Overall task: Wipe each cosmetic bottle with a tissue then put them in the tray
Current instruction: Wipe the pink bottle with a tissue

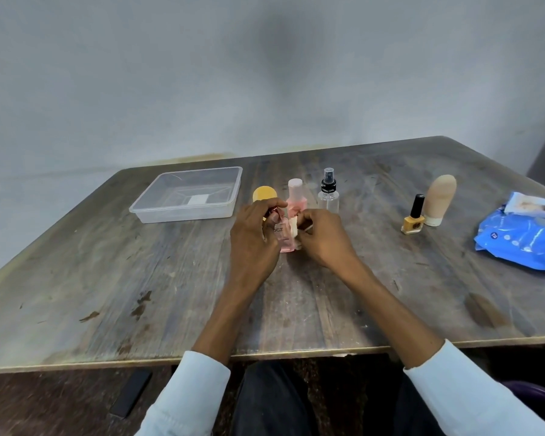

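Nearest: two forearms in pale sleeves, extended over the worn wooden table (pixel 170 294) from its near edge.

Mid-table: left hand (pixel 255 237) curled round a small pink perfume bottle (pixel 284 239), gripping it near the cap and holding it upright, base at or just above the surface; contact with the table not determinable. Right hand (pixel 323 236) pinching a folded white tissue (pixel 294 229), pressed against the bottle's right side. Wiping of this bottle judged to be in progress.

Just behind the hands: yellow-capped container (pixel 264 194), mostly hidden by the left hand; pink bottle with pale cap (pixel 295 196); clear spray bottle with black pump (pixel 328 193). All three upright, close together, close behind the knuckles.

Further left: clear plastic tray (pixel 158 212), holding no bottles; only a white label visible at its base.

Right side: yellow nail polish bottle (pixel 413 220) beside a beige tube (pixel 439 199) standing on its cap; beyond these, blue wipes packet (pixel 523 243), flap open.

Risks noted:
- Standing bottles directly behind the working hands; a forward wiping stroke or a lift toward the tray likely to knock one over, the tall narrow spray bottle most exposed.
- Smooth bottle held only near the top; sideways tissue pressure may twist it out of the grip.
- Route to the tray passing over the yellow-capped container; a low carry may clip it.
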